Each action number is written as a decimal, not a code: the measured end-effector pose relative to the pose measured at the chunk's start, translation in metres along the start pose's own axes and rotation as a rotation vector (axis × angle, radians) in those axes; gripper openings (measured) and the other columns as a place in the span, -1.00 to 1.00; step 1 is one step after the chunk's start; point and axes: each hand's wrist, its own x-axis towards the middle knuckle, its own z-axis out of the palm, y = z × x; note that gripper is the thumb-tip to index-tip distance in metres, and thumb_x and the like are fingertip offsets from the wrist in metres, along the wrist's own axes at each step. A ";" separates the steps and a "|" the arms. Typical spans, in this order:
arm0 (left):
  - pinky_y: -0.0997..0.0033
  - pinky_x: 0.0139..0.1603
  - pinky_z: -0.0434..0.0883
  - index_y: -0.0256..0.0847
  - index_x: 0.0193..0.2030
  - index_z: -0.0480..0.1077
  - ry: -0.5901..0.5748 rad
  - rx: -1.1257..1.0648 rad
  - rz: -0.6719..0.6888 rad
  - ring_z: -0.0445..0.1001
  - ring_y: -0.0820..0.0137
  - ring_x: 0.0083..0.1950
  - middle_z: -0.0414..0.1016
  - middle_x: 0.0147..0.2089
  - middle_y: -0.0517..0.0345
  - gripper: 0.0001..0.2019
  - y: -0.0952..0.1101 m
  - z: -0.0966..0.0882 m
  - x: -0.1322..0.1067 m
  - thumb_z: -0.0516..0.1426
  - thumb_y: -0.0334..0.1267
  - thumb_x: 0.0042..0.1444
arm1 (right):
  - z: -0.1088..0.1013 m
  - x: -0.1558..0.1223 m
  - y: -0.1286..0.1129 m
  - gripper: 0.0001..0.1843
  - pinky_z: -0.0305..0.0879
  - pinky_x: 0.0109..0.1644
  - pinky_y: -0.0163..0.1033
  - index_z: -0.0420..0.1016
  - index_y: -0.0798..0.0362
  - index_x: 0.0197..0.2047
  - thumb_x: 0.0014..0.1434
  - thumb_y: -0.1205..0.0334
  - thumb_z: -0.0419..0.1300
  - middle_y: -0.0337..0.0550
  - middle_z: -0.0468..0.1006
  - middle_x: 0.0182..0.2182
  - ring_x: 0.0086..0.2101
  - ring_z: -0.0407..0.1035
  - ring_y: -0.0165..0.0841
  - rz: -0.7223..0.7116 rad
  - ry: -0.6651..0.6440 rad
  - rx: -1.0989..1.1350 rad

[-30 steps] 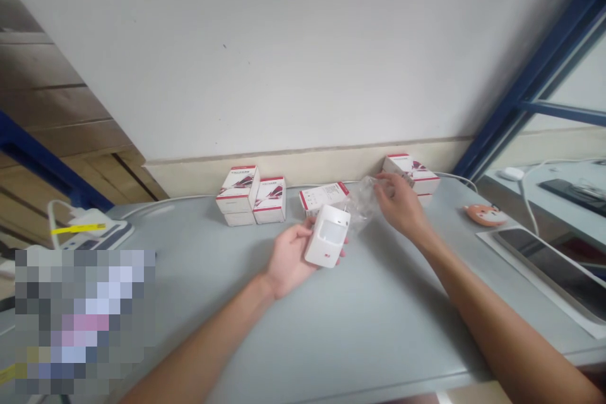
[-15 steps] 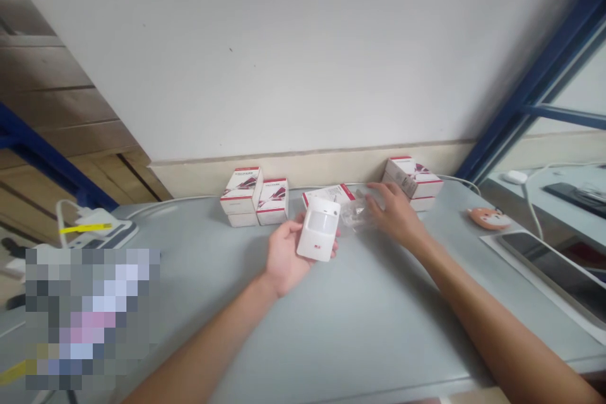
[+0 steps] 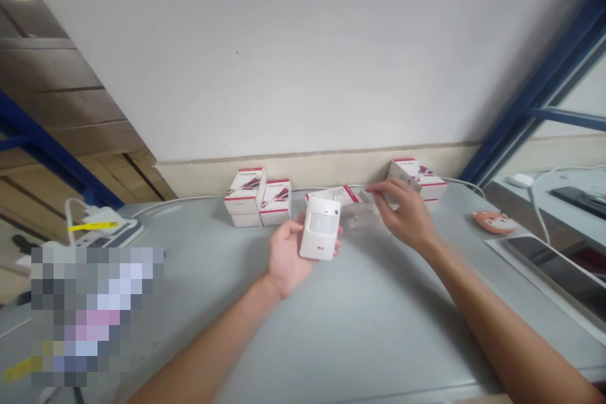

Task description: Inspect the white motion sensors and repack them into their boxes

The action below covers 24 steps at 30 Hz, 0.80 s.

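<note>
My left hand (image 3: 285, 260) is shut on a white plastic motion sensor (image 3: 320, 228), holding it upright with its pale lens facing up. My right hand (image 3: 404, 218) hovers with fingers apart just right of a crumpled transparent plastic bag (image 3: 360, 218), which lies on the grey table (image 3: 379, 328). That hand holds nothing I can see. Behind the sensor, a white-and-red box (image 3: 331, 194) lies on its side. Another such box (image 3: 416, 175) leans at the back, close to my right fingertips.
A stack of white-and-red boxes (image 3: 244, 197) and a single box (image 3: 275, 202) stand against the wall. A white cable runs along the back edge. An orange fox-shaped object (image 3: 495, 222) and a tablet (image 3: 553, 281) lie at right; a white device (image 3: 106, 230) sits at left.
My right hand has let the plastic bag down onto the table and moved slightly right of it. The sensor in my left hand has turned slightly and stays held.
</note>
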 end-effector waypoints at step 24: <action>0.14 -0.15 0.40 -0.35 0.27 0.37 -0.051 0.127 -0.057 0.59 0.08 -0.26 0.66 -0.14 -0.25 -0.51 -0.017 0.010 -0.005 0.02 -0.16 0.29 | 0.014 -0.011 -0.052 -0.54 -0.19 -0.44 -0.22 0.65 0.03 -0.18 0.27 -0.24 0.33 -0.41 0.02 -0.57 -0.52 -0.13 -0.44 0.698 -0.317 0.937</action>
